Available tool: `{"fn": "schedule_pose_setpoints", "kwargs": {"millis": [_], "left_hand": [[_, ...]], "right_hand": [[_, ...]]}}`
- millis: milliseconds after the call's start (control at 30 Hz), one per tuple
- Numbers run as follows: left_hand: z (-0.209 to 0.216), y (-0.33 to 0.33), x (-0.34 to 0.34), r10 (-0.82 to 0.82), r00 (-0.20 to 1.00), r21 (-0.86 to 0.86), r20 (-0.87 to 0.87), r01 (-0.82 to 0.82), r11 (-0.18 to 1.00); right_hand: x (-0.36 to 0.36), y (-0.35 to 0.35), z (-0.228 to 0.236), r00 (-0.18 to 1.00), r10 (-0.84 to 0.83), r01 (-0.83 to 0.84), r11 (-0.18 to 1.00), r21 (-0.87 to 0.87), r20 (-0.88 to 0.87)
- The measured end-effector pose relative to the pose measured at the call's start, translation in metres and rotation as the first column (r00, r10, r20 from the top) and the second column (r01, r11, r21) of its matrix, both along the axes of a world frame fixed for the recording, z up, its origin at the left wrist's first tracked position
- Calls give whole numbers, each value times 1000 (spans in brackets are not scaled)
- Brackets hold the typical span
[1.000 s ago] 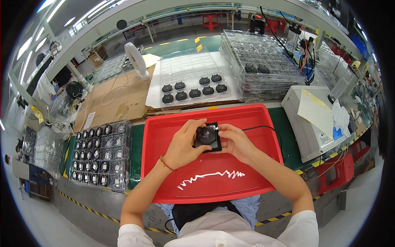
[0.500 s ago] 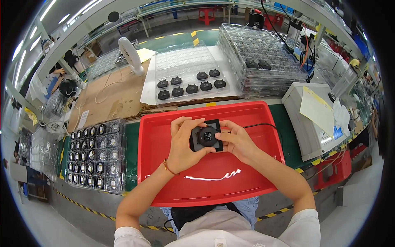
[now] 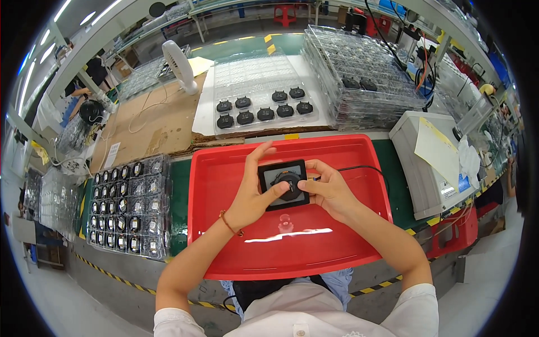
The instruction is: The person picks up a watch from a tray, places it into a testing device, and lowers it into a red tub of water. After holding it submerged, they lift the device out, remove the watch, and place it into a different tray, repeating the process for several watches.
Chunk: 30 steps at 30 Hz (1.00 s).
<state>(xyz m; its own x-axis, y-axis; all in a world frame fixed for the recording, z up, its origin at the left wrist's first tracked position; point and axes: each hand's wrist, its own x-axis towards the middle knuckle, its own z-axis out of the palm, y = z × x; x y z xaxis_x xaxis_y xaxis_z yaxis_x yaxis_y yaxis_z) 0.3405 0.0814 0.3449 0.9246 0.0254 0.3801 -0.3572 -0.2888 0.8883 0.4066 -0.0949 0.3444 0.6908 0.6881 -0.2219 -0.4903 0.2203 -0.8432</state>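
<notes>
A square black device with a grey face is held over the red tray. On it sits a round black watch-like module, partly hidden by my thumbs. My left hand is at the left side of the square, its thumb pressed on the module and its fingers stretched upward beside the frame. From the right, my right hand pinches the module's edge with its thumb, the fingers curled at the square's right edge. Brownish parts show along the module's upper rim. A black cable runs off to the right.
The red tray lies in front of me. At left is a clear tray of round modules; behind, another clear tray with several black modules. Stacked clear trays, a white fan and a grey box machine surround it.
My left fingers have come off the square's top edge, and that thumb has moved onto the module. The module has shifted lower right and looks tilted, baring more of the grey face.
</notes>
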Motion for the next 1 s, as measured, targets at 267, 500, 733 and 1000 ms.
{"fn": "schedule_pose_setpoints", "kwargs": {"millis": [267, 500, 733, 1000], "left_hand": [[-10, 11, 0, -207, 847, -259, -490, 85, 962], [-27, 14, 0, -128, 853, -102, -505, 88, 991], [-27, 11, -4, -61, 842, 10, -535, 78, 997], [-25, -9, -11, 144, 801, 214, -581, -21, 977]], "right_hand": [[2, -2, -7, 972, 63, -12, 975, -223, 225], [0, -1, -15, 956, 117, -43, 962, -268, 268], [1, -1, -19, 951, 202, -98, 914, -393, 233], [-3, 0, -32, 923, 267, -92, 853, -513, 277]]}}
